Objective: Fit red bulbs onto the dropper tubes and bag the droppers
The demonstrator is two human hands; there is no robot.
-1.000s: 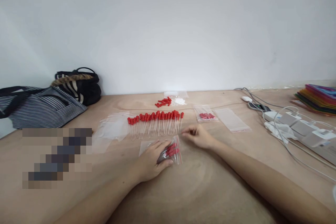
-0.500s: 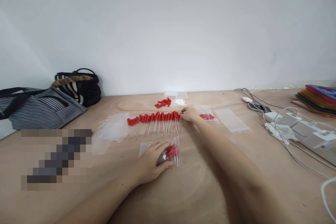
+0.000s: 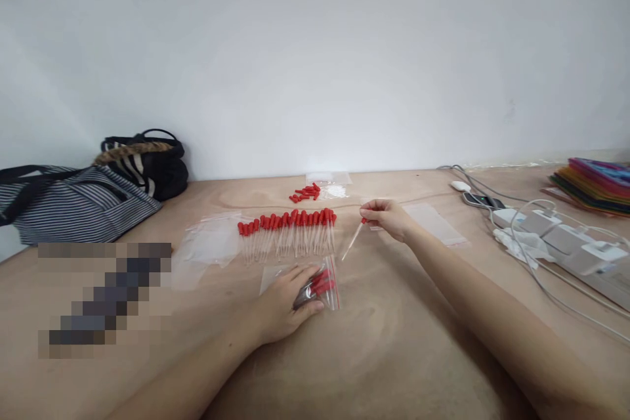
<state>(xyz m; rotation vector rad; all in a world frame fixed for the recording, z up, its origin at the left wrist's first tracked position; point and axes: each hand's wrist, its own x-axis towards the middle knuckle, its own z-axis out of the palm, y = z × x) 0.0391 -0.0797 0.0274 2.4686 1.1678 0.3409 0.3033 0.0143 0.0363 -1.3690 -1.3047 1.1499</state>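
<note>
A clear dropper (image 3: 353, 242) with a red bulb hangs from the pinched fingers of my right hand (image 3: 386, 218), its tip pointing down and left. My left hand (image 3: 290, 302) lies with fingers apart on a clear zip bag (image 3: 333, 275) that has red-bulbed droppers inside, pressing it to the table. Beyond that bag, a row of droppers (image 3: 295, 230) lies side by side, red bulbs at the far end. Behind my right hand, another bag is mostly hidden.
Loose red bulbs (image 3: 306, 193) and a bag of clear tubes (image 3: 335, 190) lie farther back. Flat clear bags (image 3: 211, 239) are at the left, another (image 3: 436, 223) at the right. Chargers with cables (image 3: 571, 236) sit at the right; a striped bag (image 3: 88, 203) stands at the left.
My right hand has moved right from the end of the row, carrying one dropper away from it. My left hand has stayed on the bag.
</note>
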